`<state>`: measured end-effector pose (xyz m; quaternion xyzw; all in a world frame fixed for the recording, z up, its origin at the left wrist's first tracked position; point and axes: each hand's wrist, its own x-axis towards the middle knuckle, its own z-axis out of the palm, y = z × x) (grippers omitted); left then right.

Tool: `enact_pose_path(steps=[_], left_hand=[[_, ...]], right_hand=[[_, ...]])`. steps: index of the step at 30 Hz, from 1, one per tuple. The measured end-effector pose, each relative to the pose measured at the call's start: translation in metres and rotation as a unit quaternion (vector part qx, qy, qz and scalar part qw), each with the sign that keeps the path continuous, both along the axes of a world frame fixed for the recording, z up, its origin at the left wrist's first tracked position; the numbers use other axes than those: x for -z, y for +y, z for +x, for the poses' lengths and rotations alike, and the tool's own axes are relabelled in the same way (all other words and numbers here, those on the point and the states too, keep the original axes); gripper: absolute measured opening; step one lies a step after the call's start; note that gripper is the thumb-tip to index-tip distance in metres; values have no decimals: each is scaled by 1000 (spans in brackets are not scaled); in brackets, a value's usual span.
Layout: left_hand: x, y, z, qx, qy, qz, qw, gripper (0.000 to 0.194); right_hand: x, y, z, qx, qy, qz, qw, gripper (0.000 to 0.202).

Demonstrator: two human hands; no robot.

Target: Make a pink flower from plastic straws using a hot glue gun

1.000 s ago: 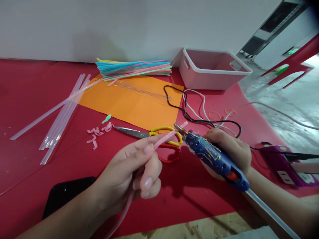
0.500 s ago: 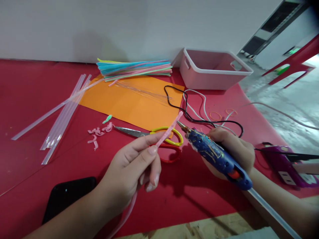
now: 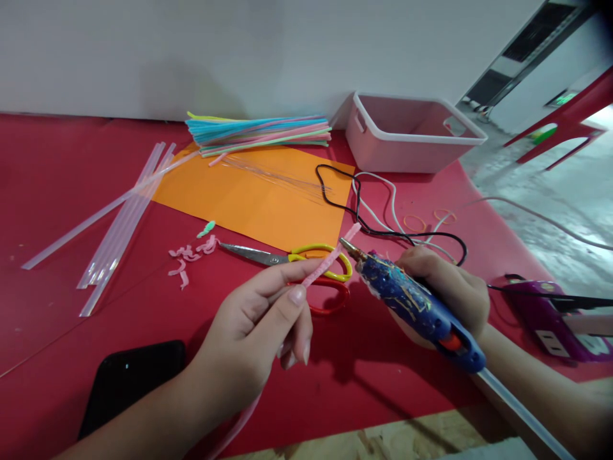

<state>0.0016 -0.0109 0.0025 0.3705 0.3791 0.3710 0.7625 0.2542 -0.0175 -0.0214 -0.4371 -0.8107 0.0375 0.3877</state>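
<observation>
Between thumb and fingers, my left hand pinches a pink pipe cleaner; its tip points up and right, and its tail hangs below the hand. My right hand is wrapped around a blue glue gun smeared with dried glue. A clear glue stick sticks out of its back end. The metal nozzle is at the pipe cleaner near its tip; whether they touch I cannot tell. Beneath lie scissors with one yellow and one red handle, partly covered by my left hand.
Several glue sticks, pink curled bits and a black phone lie left. Behind are an orange sheet, a pipe cleaner bundle and a pink bin. Cables and a purple power strip are right.
My left hand has shifted slightly right with the pipe cleaner, so its tip now reaches past the nozzle. The glue gun has stayed almost still.
</observation>
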Motion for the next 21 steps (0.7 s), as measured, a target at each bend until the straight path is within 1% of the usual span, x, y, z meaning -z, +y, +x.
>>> enact_pose_path(steps=[3,5,7,12,17,21], left_hand=[[0,0,0,3,2,1,1000,28],[1,0,-1,14,5,13,1000,29],[1,0,-1,12,17,22,1000,30],[-4,-3,3,-24,41,22,999,29],[-3,-4,4,-28,34,24,999,27],[-1,-3,3,-18,15,23,999,29]], right_hand=[[-3,0,-3,-11,-13,-5,1000,14],[-3,0,-3,-26,-12,-5,1000,15],[-3,0,-2,-34,-1,-4,999,17],[0,0,0,9,5,6,1000,19],[-2,1,-2,-16,-15,1,1000,18],[-2,2,-2,0,-11,6,1000,20]])
